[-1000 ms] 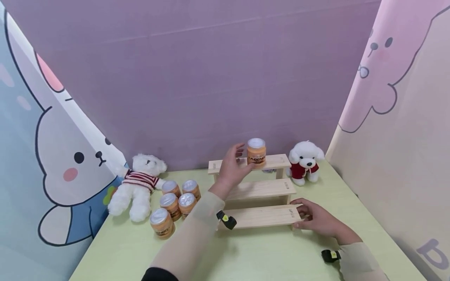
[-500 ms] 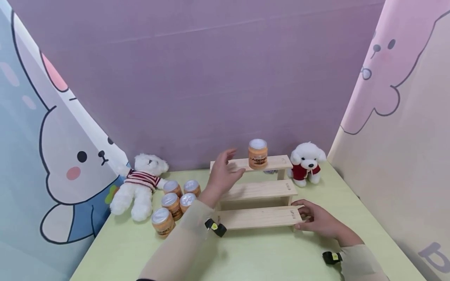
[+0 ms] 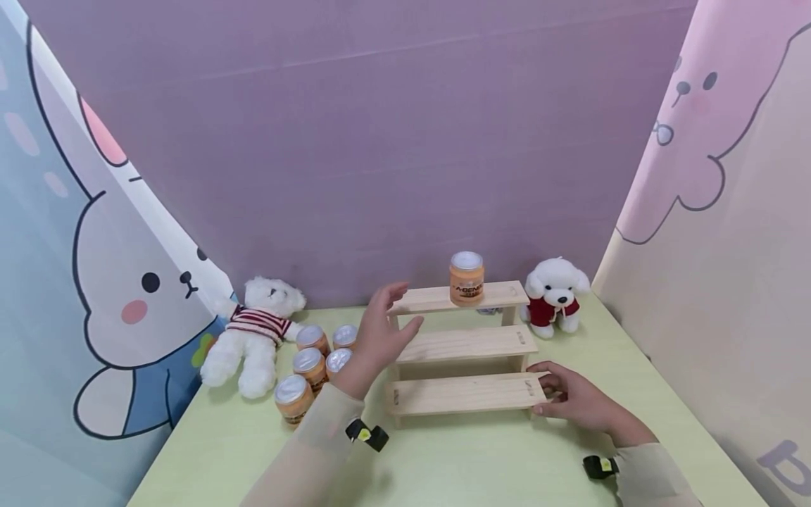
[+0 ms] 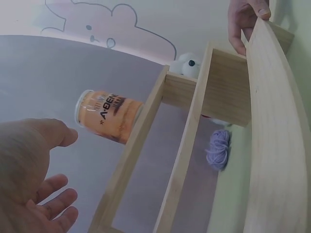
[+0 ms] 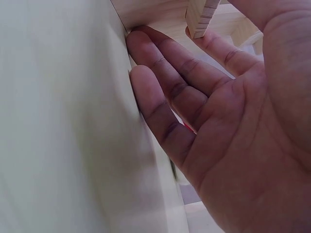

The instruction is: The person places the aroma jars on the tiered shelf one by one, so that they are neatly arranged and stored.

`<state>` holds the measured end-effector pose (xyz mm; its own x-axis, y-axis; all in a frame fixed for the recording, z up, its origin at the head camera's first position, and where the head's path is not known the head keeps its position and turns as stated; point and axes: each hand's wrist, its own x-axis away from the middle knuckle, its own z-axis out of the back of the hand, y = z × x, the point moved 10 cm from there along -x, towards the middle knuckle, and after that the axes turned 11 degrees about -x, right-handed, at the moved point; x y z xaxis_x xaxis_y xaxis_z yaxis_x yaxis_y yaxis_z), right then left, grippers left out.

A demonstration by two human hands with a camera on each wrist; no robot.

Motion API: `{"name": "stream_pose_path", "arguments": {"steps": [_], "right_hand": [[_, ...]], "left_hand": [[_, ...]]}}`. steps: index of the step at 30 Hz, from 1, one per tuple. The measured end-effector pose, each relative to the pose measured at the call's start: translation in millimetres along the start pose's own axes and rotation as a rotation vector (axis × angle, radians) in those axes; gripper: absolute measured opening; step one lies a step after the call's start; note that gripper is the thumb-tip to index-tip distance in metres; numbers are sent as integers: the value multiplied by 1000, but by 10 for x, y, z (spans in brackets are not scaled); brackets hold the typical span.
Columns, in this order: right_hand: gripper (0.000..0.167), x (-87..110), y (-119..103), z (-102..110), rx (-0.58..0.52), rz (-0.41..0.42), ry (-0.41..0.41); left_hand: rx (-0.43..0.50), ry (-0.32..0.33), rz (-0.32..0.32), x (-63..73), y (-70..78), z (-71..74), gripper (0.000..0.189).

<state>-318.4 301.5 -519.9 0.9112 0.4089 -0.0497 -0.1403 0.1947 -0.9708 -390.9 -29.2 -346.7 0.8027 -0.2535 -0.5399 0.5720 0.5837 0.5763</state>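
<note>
Purple backdrop point(image 3: 380, 141) behind pale-green bench point(image 3: 462, 465). One orange can point(image 3: 467, 282) upright on top tier of wooden rack point(image 3: 465, 394); five matching cans point(image 3: 309, 369) on bench at left, silvery tops point(image 3: 291, 388) covering contents. Left hand point(image 3: 380, 338) loose, fingers spread, apart from can; right hand point(image 3: 576, 400) grips rack's lower right end.

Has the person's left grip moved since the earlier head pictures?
Yes: judged against the wooden rack, the left grip has moved left and lower in the head view, away from the orange can.
</note>
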Motion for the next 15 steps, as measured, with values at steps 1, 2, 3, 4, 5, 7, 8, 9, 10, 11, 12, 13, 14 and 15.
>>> {"name": "stream_pose_path", "arguments": {"steps": [1,2,3,4,5,7,8,9,10,11,12,13,14,15], "right_hand": [[67,1,-6,-2,-1,-1,0],[67,0,-10,-2,0,0,1],[67,0,-12,1,-1,-1,5],[67,1,-15,1,-1,0,6],[67,2,-16,1,0,1,6],[66,4,-17,3,-2,4,6],[66,5,-17,4,-2,6,6],[66,6,-15,5,-4,8,4],[66,7,-15,2,-6,11,0],[66,7,-13,2,-9,11,-2],[66,7,-10,2,-10,13,-3],[65,6,-9,1,-13,14,-5],[65,6,-8,2,-13,15,-5],[66,6,-6,2,-14,17,-5]], "left_hand": [[-3,4,-7,17,7,24,63],[-7,5,-12,34,10,43,62],[-9,5,-19,48,12,59,62],[-13,6,-30,61,16,74,61],[-18,7,-39,75,16,85,61],[-18,10,-52,104,16,112,60],[-18,11,-58,120,15,125,59],[-21,13,-61,137,11,139,59],[-22,16,-66,156,9,153,59],[-23,16,-65,177,1,166,59],[-26,14,-62,198,-7,178,58],[-31,11,-59,220,-16,192,58],[-35,6,-57,240,-23,205,57],[-39,3,-55,260,-28,222,57]]}}
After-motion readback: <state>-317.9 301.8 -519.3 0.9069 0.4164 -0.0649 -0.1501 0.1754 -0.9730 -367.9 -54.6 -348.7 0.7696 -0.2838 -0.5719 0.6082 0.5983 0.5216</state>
